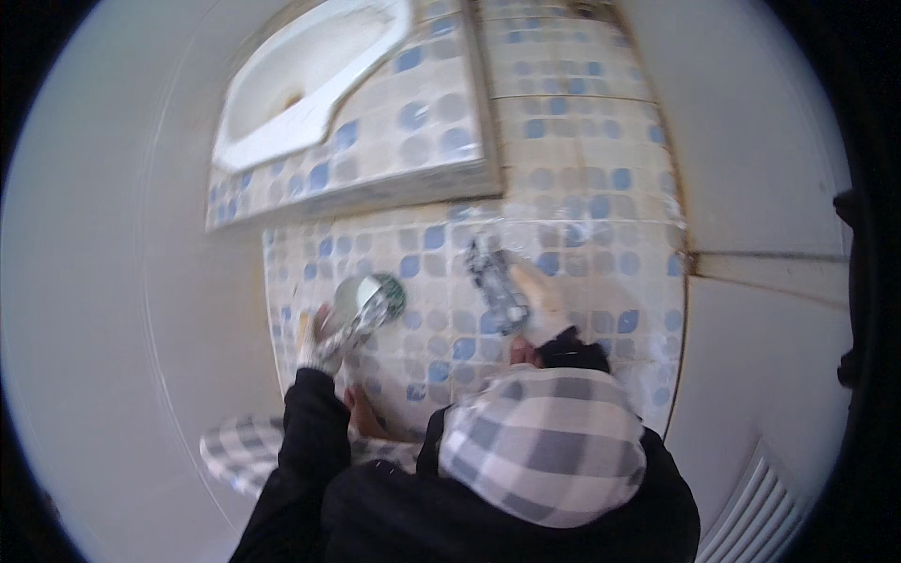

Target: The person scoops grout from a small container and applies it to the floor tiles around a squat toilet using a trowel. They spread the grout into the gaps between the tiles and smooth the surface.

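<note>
Left: gloved left hand (324, 349) low at a round, green-edged bowl (392, 294), perhaps to steady it within reach; fingers blurred, no telling whether clamped or loose. Right of centre: grey brush or cloth (496, 287) down on the tile floor (601, 249), with right hand (535, 293) against it, seemingly to press it flat; grip also impossible to tell. Around, left to right: pale wall (103, 235), white squat toilet (272, 148) on a raised step (441, 131), blue-and-grey patterned tiles underneath, slatted vent (751, 507).
</note>
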Available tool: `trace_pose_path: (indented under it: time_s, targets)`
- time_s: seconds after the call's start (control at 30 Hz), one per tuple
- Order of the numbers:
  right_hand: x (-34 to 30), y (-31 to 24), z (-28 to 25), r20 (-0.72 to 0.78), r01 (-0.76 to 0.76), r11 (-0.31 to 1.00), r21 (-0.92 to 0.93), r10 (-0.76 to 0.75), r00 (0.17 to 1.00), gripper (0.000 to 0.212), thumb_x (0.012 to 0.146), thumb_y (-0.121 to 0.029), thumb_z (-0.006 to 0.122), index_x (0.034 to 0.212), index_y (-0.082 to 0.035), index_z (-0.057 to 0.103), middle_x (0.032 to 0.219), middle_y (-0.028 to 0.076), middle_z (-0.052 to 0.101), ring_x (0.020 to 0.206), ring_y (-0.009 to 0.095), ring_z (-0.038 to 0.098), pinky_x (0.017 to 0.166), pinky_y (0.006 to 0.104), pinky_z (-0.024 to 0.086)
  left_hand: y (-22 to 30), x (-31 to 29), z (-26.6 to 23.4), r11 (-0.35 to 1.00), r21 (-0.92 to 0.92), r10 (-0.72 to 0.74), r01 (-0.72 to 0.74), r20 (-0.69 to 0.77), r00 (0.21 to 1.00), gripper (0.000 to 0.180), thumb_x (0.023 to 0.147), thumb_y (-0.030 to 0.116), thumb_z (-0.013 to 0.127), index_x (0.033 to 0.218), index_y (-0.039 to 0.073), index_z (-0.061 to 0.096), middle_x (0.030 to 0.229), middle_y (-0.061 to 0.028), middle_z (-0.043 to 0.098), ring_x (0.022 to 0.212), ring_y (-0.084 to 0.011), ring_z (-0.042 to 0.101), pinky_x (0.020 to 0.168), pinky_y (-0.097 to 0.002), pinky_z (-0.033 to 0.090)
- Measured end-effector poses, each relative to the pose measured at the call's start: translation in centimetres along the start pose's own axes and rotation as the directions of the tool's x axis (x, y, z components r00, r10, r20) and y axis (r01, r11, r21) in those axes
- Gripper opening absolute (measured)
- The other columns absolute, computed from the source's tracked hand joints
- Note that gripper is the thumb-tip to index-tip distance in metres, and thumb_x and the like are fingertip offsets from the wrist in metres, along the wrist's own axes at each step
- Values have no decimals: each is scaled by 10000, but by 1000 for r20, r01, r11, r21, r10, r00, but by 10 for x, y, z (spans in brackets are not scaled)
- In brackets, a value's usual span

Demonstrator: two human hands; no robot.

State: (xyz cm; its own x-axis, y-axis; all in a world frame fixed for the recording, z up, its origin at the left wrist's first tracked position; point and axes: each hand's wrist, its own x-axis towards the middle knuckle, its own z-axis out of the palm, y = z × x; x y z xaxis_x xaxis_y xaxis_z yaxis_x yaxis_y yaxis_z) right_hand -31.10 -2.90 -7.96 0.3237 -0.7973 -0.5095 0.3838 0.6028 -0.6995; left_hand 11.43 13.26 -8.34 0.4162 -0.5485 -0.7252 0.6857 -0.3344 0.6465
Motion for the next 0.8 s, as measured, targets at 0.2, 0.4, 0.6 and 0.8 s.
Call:
trace_pose_path:
  time_s: [0.2,0.4,0.6,0.8]
  targets:
    - [-16,-2,-19,76,-151,969,193,139,987,369,988,-259,609,1228,21,625,1041,92,697,869,153,669,730,278,539,-1,-28,64,994,7,-113,114,-25,993,583,1027,432,494,1415,11,384,1278,-274,562,999,-391,672,937,-492,568]
    - [-21,5,-11,-71,-192,948,255,216,974,312,973,-220,650,1189,4,643,1029,89,693,852,152,663,728,293,541,-31,-62,141,964,74,-265,255,310,913,479,985,354,618,1301,34,451,1145,-189,612,923,-337,680,749,-413,612]
    - [-28,-5,-7,-68,-174,954,243,195,978,368,991,-224,620,1269,17,602,1093,98,687,900,149,661,761,291,540,-54,-101,186,833,329,-529,444,240,814,435,961,292,656,1269,15,526,1115,-179,650,898,-277,675,680,-380,579]
    - [-33,-19,-1,-71,-22,990,139,32,997,425,1002,-209,583,1347,37,549,1123,109,677,918,155,662,770,286,543,-3,-89,200,-226,844,264,-487,534,803,213,895,153,660,1035,15,580,807,-121,671,724,-281,676,600,-448,522]
